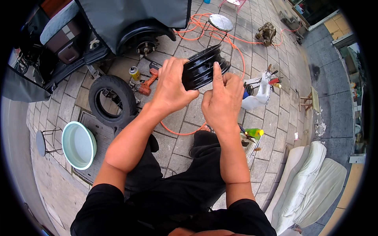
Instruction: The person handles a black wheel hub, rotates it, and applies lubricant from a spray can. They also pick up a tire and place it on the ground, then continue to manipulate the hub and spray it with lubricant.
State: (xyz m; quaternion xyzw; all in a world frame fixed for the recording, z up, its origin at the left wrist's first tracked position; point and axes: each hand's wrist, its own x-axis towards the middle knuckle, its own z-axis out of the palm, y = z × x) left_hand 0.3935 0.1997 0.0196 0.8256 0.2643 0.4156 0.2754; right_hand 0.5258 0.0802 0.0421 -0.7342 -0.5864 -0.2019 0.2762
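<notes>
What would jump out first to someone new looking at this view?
Probably the glossy black wheel rim near the middle, raised between the left hand and the right hand, whose index finger lies against it. Next, the bright orange hose looping over the paving beyond and below the hands. Then, to the left, the black tyre and the pale green basin nearer the person.

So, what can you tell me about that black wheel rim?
The wheel rim looks like glossy painted metal, with raised bands and grooves running around its outer face. It is bare and held up tilted, its grooved side toward the camera, above the grey paving. The left hand holds its left side; the right hand's extended index finger appears to touch the grooved face.
</notes>
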